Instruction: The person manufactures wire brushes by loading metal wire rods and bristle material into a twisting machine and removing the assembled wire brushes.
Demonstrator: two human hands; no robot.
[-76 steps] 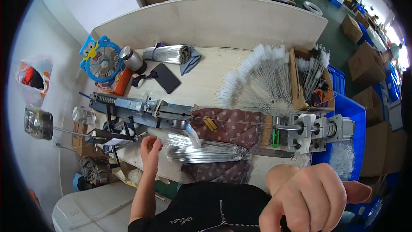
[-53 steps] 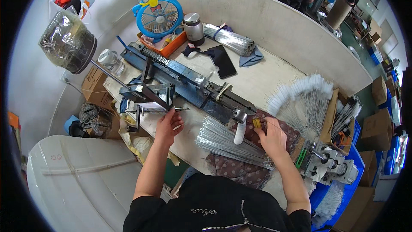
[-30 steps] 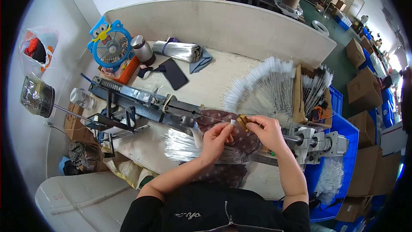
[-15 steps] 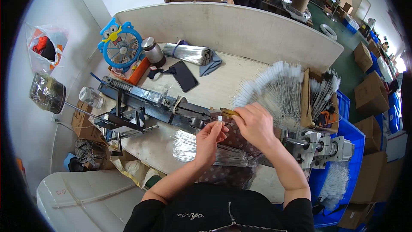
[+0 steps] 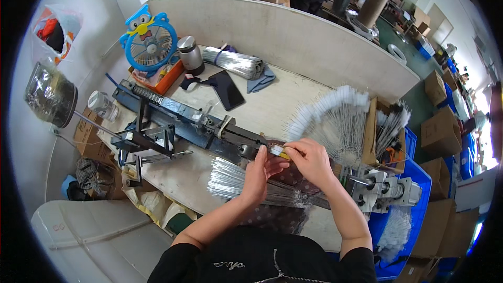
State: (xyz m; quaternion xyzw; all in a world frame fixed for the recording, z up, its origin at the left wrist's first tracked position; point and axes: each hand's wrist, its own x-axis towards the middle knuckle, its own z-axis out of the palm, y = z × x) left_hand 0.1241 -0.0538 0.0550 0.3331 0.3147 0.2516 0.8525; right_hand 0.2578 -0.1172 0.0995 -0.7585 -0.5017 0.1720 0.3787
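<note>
My right hand pinches a slim yellow piece with a white end; its exact kind is too small to make out. Close on its left is my left hand, with the thumb raised and the fingers stretched beneath the piece, apparently holding nothing. Both hands are at the right end of a long dark metal bench fixture, by its round metal part. Under my wrists lies a bundle of thin silvery wires on a dark dotted cloth.
Wire brushes with white bristles fan out at the right, beside a cardboard box of more brushes. A motor-like metal unit stands near a blue crate. Behind are a phone, flask, wrapped wire bundle and blue fan.
My right hand has lowered slightly and brought the yellow piece against the white one. My left thumb and fingers have spread from their pinch. The whole view has shifted a little.
</note>
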